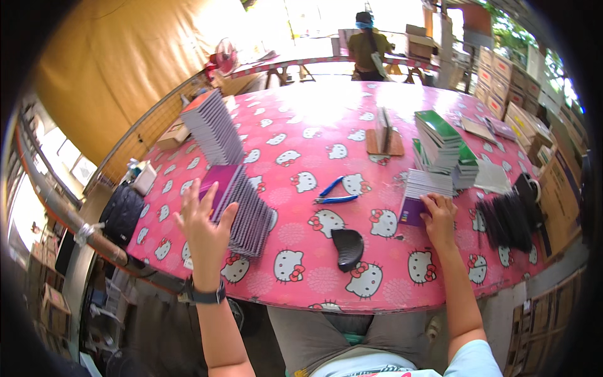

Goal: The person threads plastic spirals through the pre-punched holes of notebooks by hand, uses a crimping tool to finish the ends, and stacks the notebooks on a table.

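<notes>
Resting on the leaning row of purple notebooks (pixel 242 204), the left hand (pixel 204 220) is seen with its fingers (pixel 196 191) spread open, nothing being gripped. The right hand (pixel 440 217) is laid flat on a purple notebook (pixel 414 210) at the foot of a small stack (pixel 428 183), fingers extended and not closed. Between the two hands, blue-handled pliers (pixel 334 191) and a black curved piece (pixel 348 246) are found on the pink patterned bench (pixel 314 135). Beyond the right fingers, green-covered stacks (pixel 443 144) are piled.
</notes>
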The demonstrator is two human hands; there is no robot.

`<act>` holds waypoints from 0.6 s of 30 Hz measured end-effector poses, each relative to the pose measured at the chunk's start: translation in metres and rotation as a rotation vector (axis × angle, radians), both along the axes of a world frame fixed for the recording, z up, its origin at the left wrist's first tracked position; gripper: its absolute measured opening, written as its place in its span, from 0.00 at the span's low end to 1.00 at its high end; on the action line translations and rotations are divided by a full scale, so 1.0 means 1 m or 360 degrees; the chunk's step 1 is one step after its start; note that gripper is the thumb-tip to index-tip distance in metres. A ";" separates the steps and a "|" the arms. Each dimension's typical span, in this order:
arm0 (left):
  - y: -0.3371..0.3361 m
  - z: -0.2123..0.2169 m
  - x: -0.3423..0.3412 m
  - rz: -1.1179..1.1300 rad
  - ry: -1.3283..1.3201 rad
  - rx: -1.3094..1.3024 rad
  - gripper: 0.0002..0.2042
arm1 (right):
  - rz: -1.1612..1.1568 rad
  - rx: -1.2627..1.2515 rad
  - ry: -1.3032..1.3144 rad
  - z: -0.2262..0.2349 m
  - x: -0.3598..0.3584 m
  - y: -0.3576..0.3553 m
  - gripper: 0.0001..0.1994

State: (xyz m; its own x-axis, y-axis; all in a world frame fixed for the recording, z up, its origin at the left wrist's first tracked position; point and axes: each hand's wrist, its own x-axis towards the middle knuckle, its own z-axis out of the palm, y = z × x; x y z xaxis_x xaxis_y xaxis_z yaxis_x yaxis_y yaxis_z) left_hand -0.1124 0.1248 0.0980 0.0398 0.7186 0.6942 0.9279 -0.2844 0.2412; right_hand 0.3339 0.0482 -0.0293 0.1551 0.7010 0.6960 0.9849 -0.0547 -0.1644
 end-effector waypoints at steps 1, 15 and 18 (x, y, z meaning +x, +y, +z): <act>-0.013 0.002 0.006 -0.0114 -0.0077 0.0009 0.25 | -0.0028 0.0039 -0.0074 -0.003 0.006 0.002 0.20; -0.110 -0.095 0.133 -0.1111 -0.1291 -0.0812 0.16 | 0.1105 -0.0259 0.0371 0.052 -0.120 -0.059 0.09; -0.108 -0.129 0.112 -0.1462 -0.1439 -0.0775 0.13 | 0.1124 -0.0407 0.1383 0.037 -0.134 -0.072 0.08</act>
State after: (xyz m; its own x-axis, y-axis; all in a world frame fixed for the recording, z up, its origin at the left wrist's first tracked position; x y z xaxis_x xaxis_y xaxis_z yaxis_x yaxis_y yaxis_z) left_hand 0.0000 0.0164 -0.0315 0.3015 0.8556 0.4207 -0.0769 -0.4180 0.9052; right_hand 0.1995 -0.0237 0.0077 0.0294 0.9282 0.3709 0.3683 0.3349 -0.8673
